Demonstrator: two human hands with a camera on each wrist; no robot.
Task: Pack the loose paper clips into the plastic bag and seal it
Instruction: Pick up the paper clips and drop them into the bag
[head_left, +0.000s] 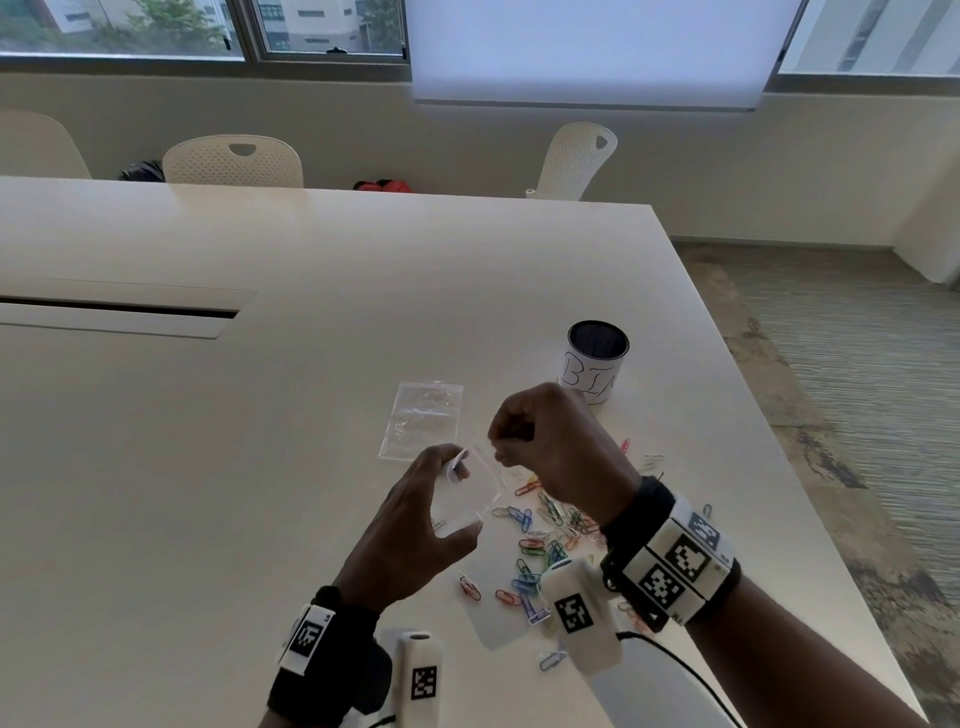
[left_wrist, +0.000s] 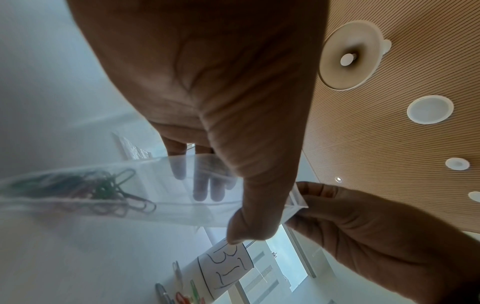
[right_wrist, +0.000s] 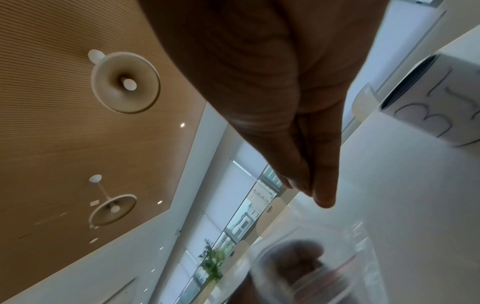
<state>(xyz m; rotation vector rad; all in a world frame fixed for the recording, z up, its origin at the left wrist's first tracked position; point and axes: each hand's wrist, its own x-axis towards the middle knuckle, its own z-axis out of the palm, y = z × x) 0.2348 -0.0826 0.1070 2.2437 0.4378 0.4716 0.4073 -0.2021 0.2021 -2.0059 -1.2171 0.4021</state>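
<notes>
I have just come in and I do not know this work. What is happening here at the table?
A person is packing paper clips into a small clear plastic bag. The left hand holds the bag up above the table, and the right hand pinches its top edge. Some clips are already inside. Many coloured loose clips lie on the table beneath the hands. Another clear bag lies flat beyond them, near a cup with handwritten letters.
</notes>
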